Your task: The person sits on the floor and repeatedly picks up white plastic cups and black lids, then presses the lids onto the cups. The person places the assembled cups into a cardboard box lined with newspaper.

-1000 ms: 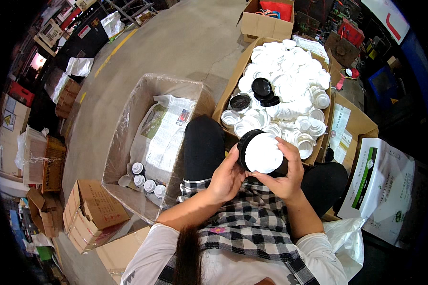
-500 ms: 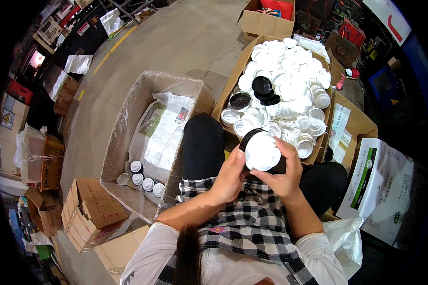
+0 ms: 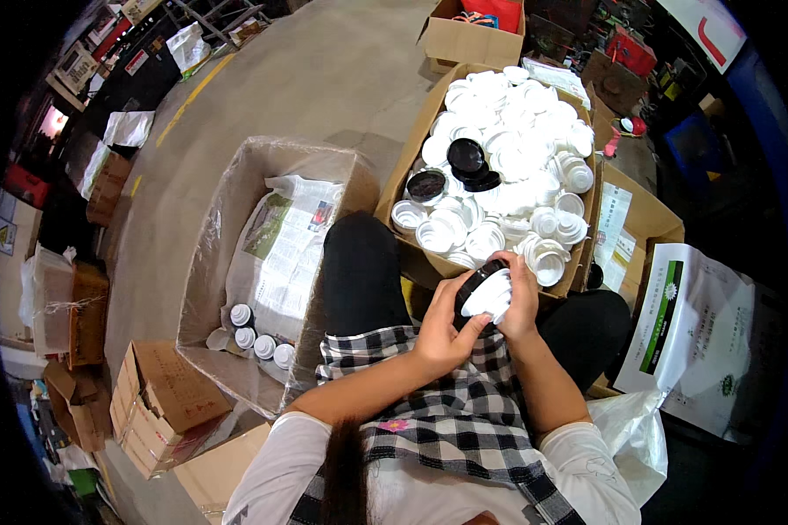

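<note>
Above my lap, both hands grip a round cap made up of a black ring [image 3: 474,282] and a white stepped plastic piece [image 3: 490,297]. My left hand [image 3: 445,331] is closed round its left side, the thumb pressed against the white piece. Closed on the right edge is my right hand [image 3: 518,302], with fingertips over the top of the rim. Just beyond them, a big carton [image 3: 400,179] is heaped with white plastic lids [image 3: 525,166]. A few black lids [image 3: 467,157] lie on the heap.
To the left, a plastic-lined carton [image 3: 197,262] holds newspaper [image 3: 293,232] and several white-and-black capped pieces [image 3: 264,346] in its near corner. A closed cardboard box [image 3: 179,394] stands beside it. On the right are an open carton [image 3: 665,229] and a white printed sack [image 3: 696,341].
The cap has been tilted, so its white stepped side now faces more sideways. My right fingers have shifted up over the rim, and the hands have come closer together.
</note>
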### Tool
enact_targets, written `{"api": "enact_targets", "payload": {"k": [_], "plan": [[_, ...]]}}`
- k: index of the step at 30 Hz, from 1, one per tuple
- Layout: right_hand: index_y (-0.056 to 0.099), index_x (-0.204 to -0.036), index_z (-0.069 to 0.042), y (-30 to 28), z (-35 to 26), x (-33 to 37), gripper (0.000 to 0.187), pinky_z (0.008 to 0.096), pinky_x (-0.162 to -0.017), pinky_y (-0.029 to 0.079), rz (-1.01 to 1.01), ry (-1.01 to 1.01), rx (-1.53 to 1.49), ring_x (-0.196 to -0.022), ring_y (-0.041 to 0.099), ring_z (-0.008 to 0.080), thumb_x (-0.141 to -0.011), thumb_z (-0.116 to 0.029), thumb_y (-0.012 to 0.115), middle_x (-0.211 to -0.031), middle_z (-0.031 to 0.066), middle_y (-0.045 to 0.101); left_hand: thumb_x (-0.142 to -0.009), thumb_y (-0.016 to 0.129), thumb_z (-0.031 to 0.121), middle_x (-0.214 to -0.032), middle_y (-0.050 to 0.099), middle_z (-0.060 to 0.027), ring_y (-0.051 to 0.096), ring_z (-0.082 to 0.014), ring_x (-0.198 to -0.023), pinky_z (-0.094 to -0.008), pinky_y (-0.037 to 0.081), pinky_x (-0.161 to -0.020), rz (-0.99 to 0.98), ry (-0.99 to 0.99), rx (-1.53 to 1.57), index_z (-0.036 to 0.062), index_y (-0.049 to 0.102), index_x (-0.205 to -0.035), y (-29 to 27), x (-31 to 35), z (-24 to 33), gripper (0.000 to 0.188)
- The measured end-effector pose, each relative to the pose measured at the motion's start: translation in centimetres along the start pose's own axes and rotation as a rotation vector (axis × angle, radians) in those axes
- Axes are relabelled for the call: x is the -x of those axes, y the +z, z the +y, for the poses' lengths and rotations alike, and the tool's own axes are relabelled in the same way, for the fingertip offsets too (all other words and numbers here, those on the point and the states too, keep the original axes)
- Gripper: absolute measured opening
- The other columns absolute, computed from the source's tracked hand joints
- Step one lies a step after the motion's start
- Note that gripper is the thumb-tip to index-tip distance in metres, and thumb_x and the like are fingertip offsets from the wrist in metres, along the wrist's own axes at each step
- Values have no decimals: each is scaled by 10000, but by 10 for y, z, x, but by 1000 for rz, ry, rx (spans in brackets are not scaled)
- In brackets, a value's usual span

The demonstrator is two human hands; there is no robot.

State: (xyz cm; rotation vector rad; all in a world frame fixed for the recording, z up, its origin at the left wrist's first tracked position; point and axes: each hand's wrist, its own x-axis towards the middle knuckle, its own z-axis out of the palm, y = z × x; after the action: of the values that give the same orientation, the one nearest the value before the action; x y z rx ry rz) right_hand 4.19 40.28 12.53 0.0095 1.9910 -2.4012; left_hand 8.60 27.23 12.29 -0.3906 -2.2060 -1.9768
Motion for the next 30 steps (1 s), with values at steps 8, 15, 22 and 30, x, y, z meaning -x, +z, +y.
{"api": "enact_targets", "payload": {"k": [8, 15, 22, 30], "plan": [[549, -909, 6, 12, 30, -2, 458, 244, -650, 362, 55, -45, 116, -723, 443, 99, -941, -398, 337, -785, 22, 511, -797, 609, 73, -1114, 466, -149, 476, -216, -1034, -299, 368, -904, 19, -147, 92, -47, 361, -1225, -4, 15, -30, 509], [435, -1227, -1, -25, 48, -68, 508, 312, -927, 354, 46, 96, 139, -1075, 469, 204, -898, -386, 479, -1150, 121, 517, -821, 612, 120, -958, 557, -71, 518, -133, -865, -265, 430, -759, 422, -289, 101, -26, 485, -1069, -111, 14, -35, 315], [460, -1206, -36, -258, 114, -190, 614, 391, -965, 345, 170, -381, 1415, -1105, 443, 365, -644, -145, 681, -1182, 210, 483, -836, 604, 243, -977, 564, -63, 557, -165, -803, -282, 450, -607, 1299, -342, 281, 35, 496, -1065, -309, 70, -82, 328], [440, -1207, -50, -198, 88, -139, 667, 406, -926, 382, 98, 32, 1675, -1124, 443, 337, -621, -181, 731, -1217, 155, 483, -774, 678, 273, -898, 581, -82, 554, -236, -740, -332, 457, -537, 1841, -661, 479, 61, 528, -1024, -410, 249, -183, 361]]}}
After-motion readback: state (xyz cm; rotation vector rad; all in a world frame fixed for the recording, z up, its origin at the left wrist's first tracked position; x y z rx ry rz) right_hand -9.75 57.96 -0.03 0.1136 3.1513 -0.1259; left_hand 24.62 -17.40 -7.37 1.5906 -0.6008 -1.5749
